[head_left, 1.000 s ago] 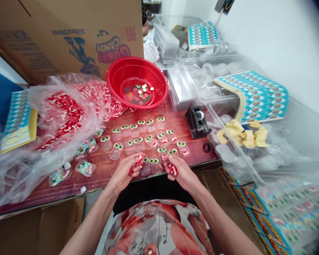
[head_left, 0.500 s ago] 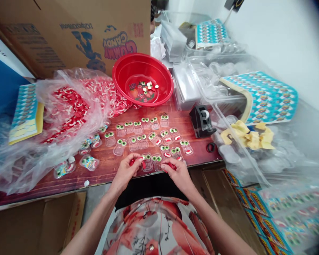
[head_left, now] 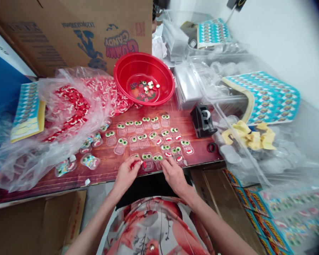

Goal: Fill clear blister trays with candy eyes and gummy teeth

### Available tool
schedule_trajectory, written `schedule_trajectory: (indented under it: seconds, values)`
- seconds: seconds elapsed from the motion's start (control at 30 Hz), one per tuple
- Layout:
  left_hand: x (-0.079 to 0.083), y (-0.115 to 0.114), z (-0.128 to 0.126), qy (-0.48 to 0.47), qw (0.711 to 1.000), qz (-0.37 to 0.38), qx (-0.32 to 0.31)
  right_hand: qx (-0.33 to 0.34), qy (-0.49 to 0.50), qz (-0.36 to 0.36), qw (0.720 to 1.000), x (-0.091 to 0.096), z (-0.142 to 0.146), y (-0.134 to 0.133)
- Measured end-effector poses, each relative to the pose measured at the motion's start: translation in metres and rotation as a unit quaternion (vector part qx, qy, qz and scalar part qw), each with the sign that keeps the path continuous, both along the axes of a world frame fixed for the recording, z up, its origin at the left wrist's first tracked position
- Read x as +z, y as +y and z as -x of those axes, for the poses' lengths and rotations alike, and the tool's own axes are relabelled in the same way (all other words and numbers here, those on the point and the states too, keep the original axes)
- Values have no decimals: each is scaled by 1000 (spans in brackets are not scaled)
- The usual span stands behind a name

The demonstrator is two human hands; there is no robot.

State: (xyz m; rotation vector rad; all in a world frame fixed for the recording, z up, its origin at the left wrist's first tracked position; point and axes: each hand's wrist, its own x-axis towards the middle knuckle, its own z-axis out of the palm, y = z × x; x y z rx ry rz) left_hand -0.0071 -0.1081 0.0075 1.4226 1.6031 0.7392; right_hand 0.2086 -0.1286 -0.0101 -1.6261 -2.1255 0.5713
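My left hand (head_left: 128,170) is closed around red-and-white gummy candies shaped like lips, with one red piece (head_left: 144,164) showing at its fingertips. Beside it sits a clear plastic tray (head_left: 148,166) with two green gummy eyes. My right hand (head_left: 174,176) is closed, its fingertips pressed together at the right side of another clear tray (head_left: 157,163) with green eyes; whatever they pinch is hidden. Several similar trays lie in loose rows beyond my hands. Some at the right, like this filled tray (head_left: 187,147), hold red lips below the eyes.
A red basin (head_left: 117,76) with a few gummy eyes stands behind the trays. Left of it lies an open plastic bag (head_left: 101,106) of red gummies. A tape dispenser (head_left: 202,122) and black ring (head_left: 211,147) are at right, before clear bins. A cardboard box (head_left: 50,42) stands behind.
My right hand has turned palm-down and shifted slightly left towards the tray, hiding the red gummy seen in it before. My left hand stays almost in place; the view shifts slightly.
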Motion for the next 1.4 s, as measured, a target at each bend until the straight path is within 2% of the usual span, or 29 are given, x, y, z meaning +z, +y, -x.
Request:
schedule_trajectory:
  seconds: [0.17, 0.4, 0.57, 0.73, 0.97, 1.17, 1.23, 1.3, 1.37, 1.4]
  values:
    - [4, 2, 1, 62, 997, -33, 13, -7, -67, 23, 997, -5, 5, 0]
    - [4, -2, 24, 60, 997, -41, 24, -14, 13, 16, 1000, 6, 6, 3]
    - [0, -13, 26, 65, 998, -22, 5, 40, 30, 36, 998, 18, 39, 14]
    - [-3, -18, 16, 122, 991, -38, -27, 73, -72, 82, 991, 18, 64, 24]
    - [-12, -22, 17, 156, 984, -83, -15, 28, -32, 84, 996, 18, 55, 18]
    - [-10, -28, 19, 137, 985, -99, 19, 14, -71, 89, 993, 15, 42, 9]
    - [-7, -28, 18, 113, 988, -100, 37, 6, -44, 94, 995, 16, 40, 9]
    - [-4, -27, 18, 71, 991, -86, 73, -6, 38, 102, 994, 18, 39, 10]
    - [-1, -25, 19, -10, 992, -38, 123, -19, 165, 132, 977, 21, 40, 13]
    - [-1, -23, 21, -66, 987, -1, 147, -29, 231, 164, 958, 23, 41, 15]
